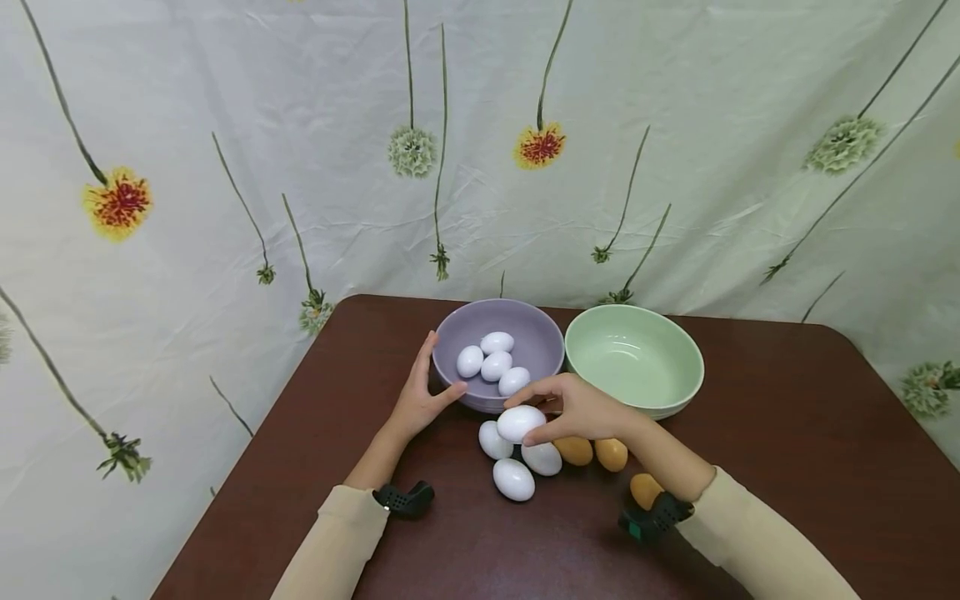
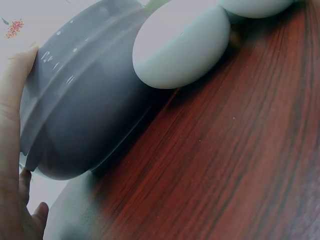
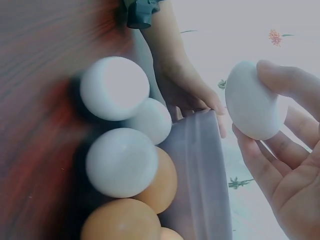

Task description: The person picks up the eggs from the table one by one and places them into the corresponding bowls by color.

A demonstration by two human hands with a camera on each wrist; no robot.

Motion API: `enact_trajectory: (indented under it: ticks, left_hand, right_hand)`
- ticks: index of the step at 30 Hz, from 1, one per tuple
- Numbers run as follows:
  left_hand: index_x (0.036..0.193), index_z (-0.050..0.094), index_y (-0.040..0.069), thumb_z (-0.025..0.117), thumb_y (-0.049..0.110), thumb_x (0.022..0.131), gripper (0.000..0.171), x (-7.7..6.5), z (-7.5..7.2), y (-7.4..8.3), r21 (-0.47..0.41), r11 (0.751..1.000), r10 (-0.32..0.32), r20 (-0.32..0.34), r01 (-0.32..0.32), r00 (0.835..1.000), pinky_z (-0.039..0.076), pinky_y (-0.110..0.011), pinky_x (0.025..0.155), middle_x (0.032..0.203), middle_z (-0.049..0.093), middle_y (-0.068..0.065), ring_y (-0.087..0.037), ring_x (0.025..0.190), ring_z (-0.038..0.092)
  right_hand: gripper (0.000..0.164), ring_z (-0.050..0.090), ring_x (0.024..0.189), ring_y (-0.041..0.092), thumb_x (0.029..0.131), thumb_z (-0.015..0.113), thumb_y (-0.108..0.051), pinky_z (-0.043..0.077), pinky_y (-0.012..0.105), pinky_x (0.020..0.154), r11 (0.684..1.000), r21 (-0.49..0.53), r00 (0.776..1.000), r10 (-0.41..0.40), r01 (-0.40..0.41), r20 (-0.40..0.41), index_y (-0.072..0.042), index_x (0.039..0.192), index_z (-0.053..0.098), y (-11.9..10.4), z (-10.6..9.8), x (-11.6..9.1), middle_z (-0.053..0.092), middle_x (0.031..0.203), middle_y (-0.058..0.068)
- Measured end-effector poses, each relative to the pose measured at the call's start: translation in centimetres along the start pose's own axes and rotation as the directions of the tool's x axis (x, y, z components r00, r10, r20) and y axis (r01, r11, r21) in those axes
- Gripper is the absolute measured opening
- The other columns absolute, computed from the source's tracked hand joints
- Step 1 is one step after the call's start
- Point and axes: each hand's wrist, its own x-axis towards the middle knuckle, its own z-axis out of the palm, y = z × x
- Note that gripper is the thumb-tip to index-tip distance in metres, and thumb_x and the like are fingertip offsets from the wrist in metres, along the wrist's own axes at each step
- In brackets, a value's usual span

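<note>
My right hand [image 1: 581, 410] pinches a white egg [image 1: 521, 423] between thumb and fingers, held up close to the near rim of the purple bowl [image 1: 528, 323]. In the right wrist view this egg [image 3: 250, 102] is raised beside the bowl's rim. Several white eggs [image 1: 497, 365] lie inside the bowl. Around its left side, my left hand [image 1: 415, 402] is spread with straight fingers, the thumb and fingertips touching the rim. Three white eggs [image 1: 513, 481] rest on the table just in front of the bowl, partly under the right hand.
A light green bowl [image 1: 626, 354] stands right of the purple one with nothing in it. Brown eggs [image 1: 611, 455] lie below and beside my right forearm, one partly covered by the wrist camera. The dark wood table [image 1: 787, 433] ends at a flowered cloth [image 1: 337, 108] behind.
</note>
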Motion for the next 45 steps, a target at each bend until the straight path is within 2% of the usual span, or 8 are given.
enact_trajectory:
  ticks: [8,10,17,20,23,27,34,45]
  left_hand:
    - [0.157,0.015,0.011,0.077,0.034,0.083,0.099,0.6,0.4,-3.2,0.04,0.999,0.012,-0.014,-0.011,1.0,0.011,-0.053,0.115,0.162,0.011,-0.011,-0.028,0.147,0.011]
    - [0.157,0.015,0.01,0.077,0.034,0.083,0.099,0.7,0.5,-3.5,0.036,0.999,0.026,-0.019,-0.025,0.999,0.011,-0.054,0.114,0.162,0.011,-0.012,-0.029,0.147,0.011]
    - [0.157,0.017,0.012,0.076,0.032,0.084,0.096,0.6,0.6,-3.8,0.039,0.999,0.031,-0.032,-0.03,0.999,0.011,-0.053,0.115,0.162,0.011,-0.014,-0.027,0.147,0.011]
    - [0.156,0.017,0.005,0.075,0.024,0.084,0.094,0.3,0.4,-2.1,0.024,0.999,0.024,-0.024,-0.023,0.999,0.01,-0.054,0.114,0.161,0.012,-0.019,-0.032,0.147,0.011]
    - [0.156,0.016,0.003,0.076,0.026,0.084,0.096,0.3,0.4,-2.0,0.027,0.999,0.024,-0.025,-0.023,0.999,0.011,-0.053,0.115,0.161,0.012,-0.019,-0.031,0.147,0.012]
    - [0.157,0.016,0.01,0.076,0.038,0.083,0.099,0.6,0.5,-3.8,0.045,0.999,0.025,-0.033,-0.023,0.999,0.011,-0.05,0.115,0.162,0.012,-0.014,-0.024,0.147,0.012]
    - [0.157,0.017,0.01,0.075,0.023,0.084,0.094,0.5,0.5,-3.7,0.033,0.999,0.042,-0.041,-0.041,0.998,0.01,-0.053,0.115,0.161,0.012,-0.015,-0.028,0.147,0.012]
    - [0.157,0.015,0.012,0.076,0.037,0.084,0.098,0.5,0.4,-3.7,0.037,0.999,0.015,-0.027,-0.014,1.0,0.011,-0.05,0.115,0.162,0.011,-0.008,-0.023,0.147,0.011]
  right_hand:
    - [0.041,0.064,0.099,0.018,0.079,0.081,-0.009,0.05,0.034,0.091,0.999,-0.017,0.998,0.046,-0.047,-0.04,-0.001,0.117,0.068,-0.1,-0.8,1.2,0.069,0.11,0.006]
    - [0.041,0.063,0.101,0.018,0.08,0.08,-0.01,0.05,0.034,0.09,0.998,-0.026,0.997,0.048,-0.05,-0.06,-0.001,0.118,0.068,0.0,-1.0,1.5,0.068,0.111,0.006]
    - [0.041,0.06,0.106,0.02,0.082,0.079,-0.01,0.047,0.043,0.095,0.996,-0.002,0.986,0.085,-0.087,-0.141,0.0,0.119,0.067,0.9,-1.2,2.4,0.068,0.113,0.008]
    - [0.042,0.061,0.106,0.021,0.081,0.08,-0.009,0.047,0.044,0.096,0.995,0.005,0.977,0.101,-0.102,-0.187,0.0,0.119,0.067,1.5,-1.2,2.9,0.068,0.112,0.008]
    - [0.043,0.061,0.106,0.021,0.08,0.08,-0.01,0.047,0.043,0.094,0.993,0.021,0.964,0.118,-0.117,-0.239,0.0,0.12,0.067,1.9,-1.2,3.5,0.068,0.111,0.008]
    - [0.043,0.062,0.107,0.024,0.081,0.08,-0.014,0.049,0.04,0.091,0.988,0.046,0.939,0.155,-0.148,-0.306,-0.002,0.121,0.066,2.2,-1.0,4.0,0.068,0.11,0.008]
    - [0.043,0.061,0.108,0.023,0.081,0.081,-0.019,0.052,0.034,0.082,0.977,0.067,0.893,0.211,-0.201,-0.397,-0.007,0.12,0.068,2.7,-0.9,4.8,0.068,0.112,0.007]
    - [0.042,0.063,0.103,0.024,0.081,0.081,-0.02,0.051,0.036,0.084,0.983,0.008,0.901,0.173,-0.185,-0.398,-0.004,0.118,0.068,3.9,-0.5,5.9,0.069,0.109,0.008]
